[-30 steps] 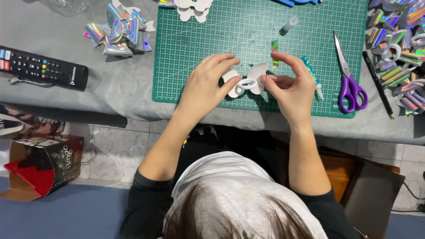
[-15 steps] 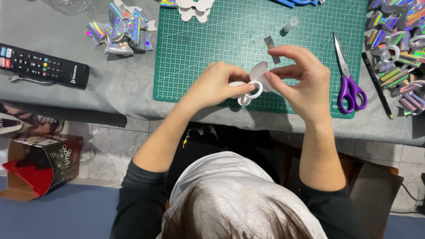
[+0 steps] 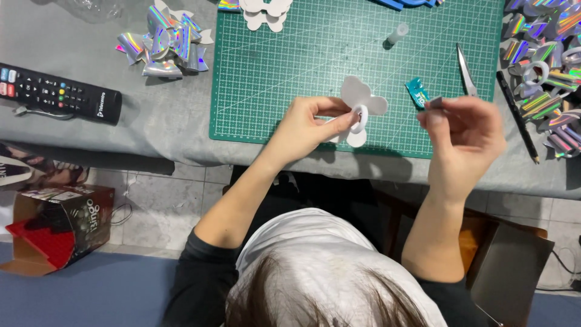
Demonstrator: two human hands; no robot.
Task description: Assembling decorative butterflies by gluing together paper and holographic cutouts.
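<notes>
Head view, looking down past the person's own head at a grey-covered table [image 3: 157, 130] with a green cutting mat [image 3: 290, 66] on it.

Left hand [image 3: 305, 126] at the mat's near edge, fingers pinched closed on a white paper bow piece [image 3: 357, 103]. The bow's rounded lobes stick up and right of the fingertips, a small white loop sits right at the thumb. The piece is over the mat; can't tell whether it rests on the mat or is held just above it.

Right hand [image 3: 466, 130] raised just right of the bow, apart from it, thumb and forefinger closed on a small grey strip [image 3: 434, 103]. Only the strip's end shows, the rest is hidden by the fingers.

Teal wrapper or packet [image 3: 416, 92] lies on the mat just beside the right fingertips, between them and the bow. Scissors [image 3: 465, 69] blades show on the mat above the right hand, handles hidden by it. Black pencil [image 3: 515, 115] off the mat's right edge. Pile of holographic silver bows [image 3: 548, 54] far right, another pile of holographic bows [image 3: 166, 45] left of the mat. White cut-out shapes [image 3: 266, 11] at the mat's top edge, small clear glue tube [image 3: 396, 33] further right. Black remote control [image 3: 57, 94] far left on the table. Open cardboard box [image 3: 57, 227] on the floor, lower left.
</notes>
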